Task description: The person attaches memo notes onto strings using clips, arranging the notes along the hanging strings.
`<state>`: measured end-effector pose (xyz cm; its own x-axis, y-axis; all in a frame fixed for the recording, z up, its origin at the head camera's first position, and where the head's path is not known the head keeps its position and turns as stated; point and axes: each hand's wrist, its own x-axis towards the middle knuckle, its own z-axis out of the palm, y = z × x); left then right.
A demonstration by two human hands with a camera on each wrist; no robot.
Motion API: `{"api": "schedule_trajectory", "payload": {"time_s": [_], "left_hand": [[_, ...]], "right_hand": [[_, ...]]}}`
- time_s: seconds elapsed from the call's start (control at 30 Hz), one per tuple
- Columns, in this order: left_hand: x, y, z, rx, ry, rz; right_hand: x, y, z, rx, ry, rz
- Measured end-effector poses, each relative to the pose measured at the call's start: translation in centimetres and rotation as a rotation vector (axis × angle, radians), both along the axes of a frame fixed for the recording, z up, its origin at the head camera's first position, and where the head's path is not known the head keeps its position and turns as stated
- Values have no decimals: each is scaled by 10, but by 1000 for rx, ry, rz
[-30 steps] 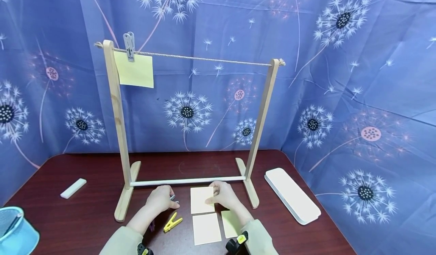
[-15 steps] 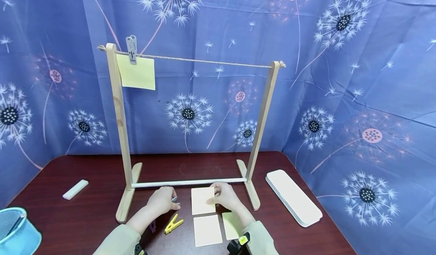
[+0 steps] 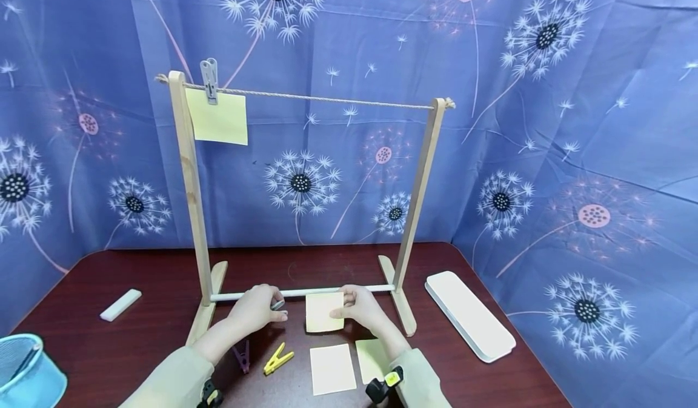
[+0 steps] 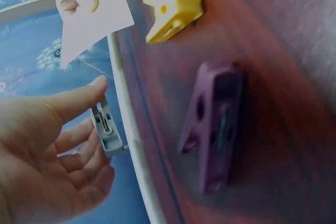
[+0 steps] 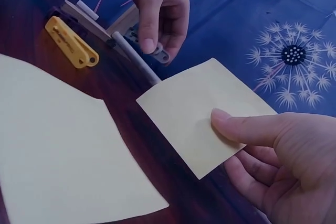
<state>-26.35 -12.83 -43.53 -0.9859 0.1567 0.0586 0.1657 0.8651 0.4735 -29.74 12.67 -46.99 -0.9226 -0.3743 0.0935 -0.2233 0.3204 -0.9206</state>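
Between thumb and fingers my left hand (image 3: pixel 255 307) pinches a grey clothespin (image 4: pixel 107 129), held above the table near the rack's low bar. My right hand (image 3: pixel 364 308) pinches a pale yellow sticky note (image 5: pixel 205 119) by its right edge, thumb on the front and fingers behind. Flat on the table below lie a second pale note (image 3: pixel 332 368) and a yellower note (image 3: pixel 372 359), partly covered by the right forearm. A yellow clothespin (image 3: pixel 278 358) and a purple clothespin (image 4: pixel 215 124) rest on the table near the left hand.
A wooden rack (image 3: pixel 192 190) with a rope (image 3: pixel 322 97) across its top stands ahead. A grey clothespin (image 3: pixel 209 80) holds a yellow note (image 3: pixel 218 120) on the rope. Around are a white bar (image 3: pixel 120 305), a blue mesh holder (image 3: pixel 40 377) and a white case (image 3: pixel 470 316).
My right hand has raised the pale note slightly and tilted it off the table. The left hand has lifted a little with the grey clothespin, uncovering more of the purple one.
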Motion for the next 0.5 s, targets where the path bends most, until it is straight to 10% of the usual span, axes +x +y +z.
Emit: {"api": "schedule_trajectory", "payload": {"time_s": [0.5], "left_hand": [[-18,-27,45,221,173,-222]], "right_hand": [[-15,-3,23,-69,11,58]]}}
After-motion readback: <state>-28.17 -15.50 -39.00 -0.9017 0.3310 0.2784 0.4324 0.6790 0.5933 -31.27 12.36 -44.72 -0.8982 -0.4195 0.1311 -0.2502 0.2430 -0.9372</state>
